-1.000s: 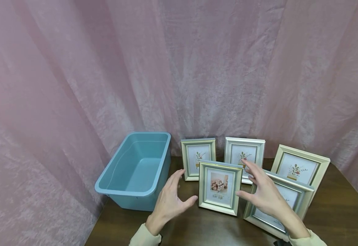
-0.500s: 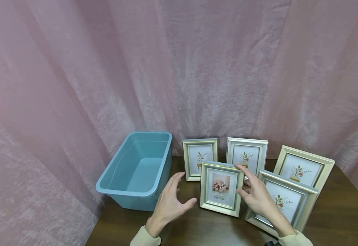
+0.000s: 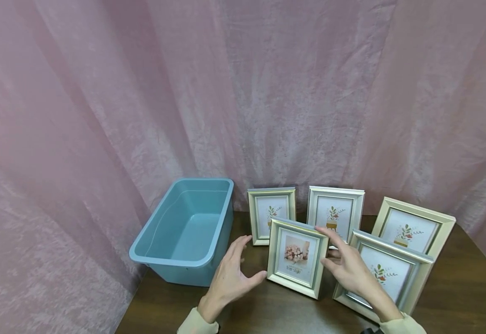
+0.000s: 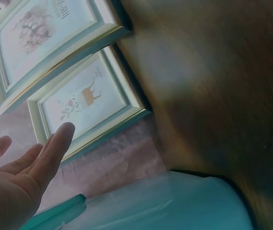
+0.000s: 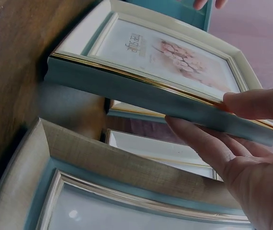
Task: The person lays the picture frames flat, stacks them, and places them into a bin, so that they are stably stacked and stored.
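The right hand (image 3: 349, 266) pinches the right side of a small picture frame (image 3: 296, 257) with a pink flower photo; in the right wrist view its thumb is on the front and the other fingers are behind. This picture frame stands tilted on the dark wooden table (image 3: 263, 311). To its left the left hand (image 3: 230, 278) is held with fingers and thumb spread apart, touching nothing. In the left wrist view that hand (image 4: 26, 177) shows relaxed fingers near a gold-edged frame (image 4: 86, 98) with a plant picture.
A blue plastic tub (image 3: 184, 232) stands on the left. Behind are a gold-edged frame (image 3: 271, 216) and a white frame (image 3: 335, 216). On the right, a cream frame (image 3: 412, 229) stands behind a silver-gold frame (image 3: 385, 273). A pink curtain (image 3: 243, 93) hangs at the back.
The right hand has moved left onto the flower-photo frame and taken hold of its right side. That frame has since tilted and shifted slightly left. The left hand has hardly moved.
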A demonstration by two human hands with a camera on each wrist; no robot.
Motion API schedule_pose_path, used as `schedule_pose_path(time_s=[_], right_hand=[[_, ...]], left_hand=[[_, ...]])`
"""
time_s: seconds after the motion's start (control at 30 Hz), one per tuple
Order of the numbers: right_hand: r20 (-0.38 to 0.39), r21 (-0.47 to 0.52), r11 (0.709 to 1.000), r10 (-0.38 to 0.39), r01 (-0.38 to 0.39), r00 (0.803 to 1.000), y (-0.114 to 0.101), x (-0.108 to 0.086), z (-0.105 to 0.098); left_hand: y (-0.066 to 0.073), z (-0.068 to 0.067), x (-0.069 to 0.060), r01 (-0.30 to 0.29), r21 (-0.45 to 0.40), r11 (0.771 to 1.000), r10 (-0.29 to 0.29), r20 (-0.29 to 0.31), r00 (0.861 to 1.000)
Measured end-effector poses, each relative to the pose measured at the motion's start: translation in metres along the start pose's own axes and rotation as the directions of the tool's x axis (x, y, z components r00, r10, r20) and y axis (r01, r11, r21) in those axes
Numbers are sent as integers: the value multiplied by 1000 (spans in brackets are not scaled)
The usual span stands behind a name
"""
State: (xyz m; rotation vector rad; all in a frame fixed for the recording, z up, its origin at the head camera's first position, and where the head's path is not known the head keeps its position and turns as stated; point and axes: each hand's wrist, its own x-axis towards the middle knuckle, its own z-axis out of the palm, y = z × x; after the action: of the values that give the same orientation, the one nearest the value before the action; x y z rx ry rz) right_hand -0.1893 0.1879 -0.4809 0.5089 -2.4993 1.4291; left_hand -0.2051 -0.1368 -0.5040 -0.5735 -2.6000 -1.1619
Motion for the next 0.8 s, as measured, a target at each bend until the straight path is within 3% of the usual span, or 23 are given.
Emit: schedule_pose_path(time_s=[0.2, 0.33, 0.47, 0.57, 0.67, 0.8], right_hand=[[-32, 14, 1000, 18, -18, 999, 1, -1, 1], [-67, 25, 999, 42, -41, 997, 1, -3, 3], [-83, 70, 994, 89, -83, 993, 0, -6, 4], [-83, 130, 984, 132, -121, 988, -2, -8, 5], [-90, 195, 970, 167, -147, 982, -4, -10, 5], [-116, 287, 946, 193, -153, 974, -9, -12, 6]], left_hand=[[-7, 3, -2, 12, -16, 1000, -12, 15, 1000], [-14, 7, -4, -9, -33, 999, 10, 32, 999], [-22, 12, -6, -50, -74, 996, 54, 61, 997], [-26, 15, -8, -28, -139, 990, 41, 86, 995], [-28, 18, -10, 51, -243, 969, -24, 110, 994], [-29, 23, -13, 155, -400, 903, -115, 124, 986]])
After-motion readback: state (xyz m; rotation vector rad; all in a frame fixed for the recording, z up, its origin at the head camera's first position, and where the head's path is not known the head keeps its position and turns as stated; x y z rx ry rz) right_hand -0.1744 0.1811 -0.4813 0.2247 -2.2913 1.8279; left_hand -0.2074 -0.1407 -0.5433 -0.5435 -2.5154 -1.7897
